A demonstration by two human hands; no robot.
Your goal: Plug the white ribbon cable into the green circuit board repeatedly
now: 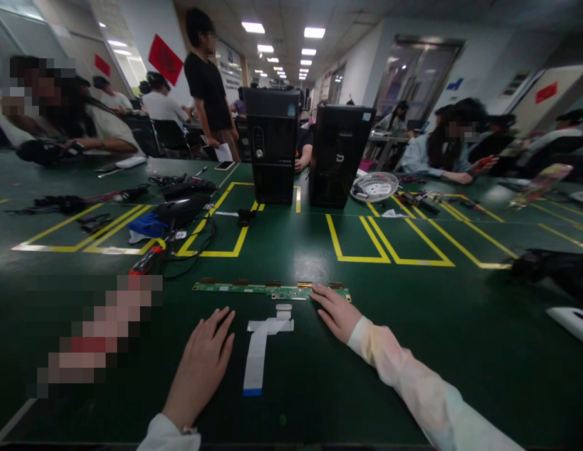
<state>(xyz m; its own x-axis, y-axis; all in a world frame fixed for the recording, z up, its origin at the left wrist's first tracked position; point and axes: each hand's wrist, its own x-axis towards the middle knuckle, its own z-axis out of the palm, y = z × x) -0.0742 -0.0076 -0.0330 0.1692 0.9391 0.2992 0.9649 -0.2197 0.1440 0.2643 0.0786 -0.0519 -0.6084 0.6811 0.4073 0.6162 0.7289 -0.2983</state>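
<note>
A long, narrow green circuit board (253, 289) with copper-coloured tabs along its far edge lies crosswise on the dark green table. My right hand (335, 311) rests at the board's right part, fingers stretched out and touching or just over it; the fingertips cover a little of it. Flat on the table, left of the white ribbon cable (256, 363), is my left hand (204, 357), with its fingers extended and nothing in it. The ribbon cable is folded, has a blue end towards me, and lies between my hands, below the board.
Two black computer towers (272, 150) stand at the back, near a white basket (374, 186). Yellow tape marks rectangles on the table. To the left lie a red-and-black tool (147, 260), a blue item (149, 225) and black cables. Several people sit around; one person (209, 81) stands.
</note>
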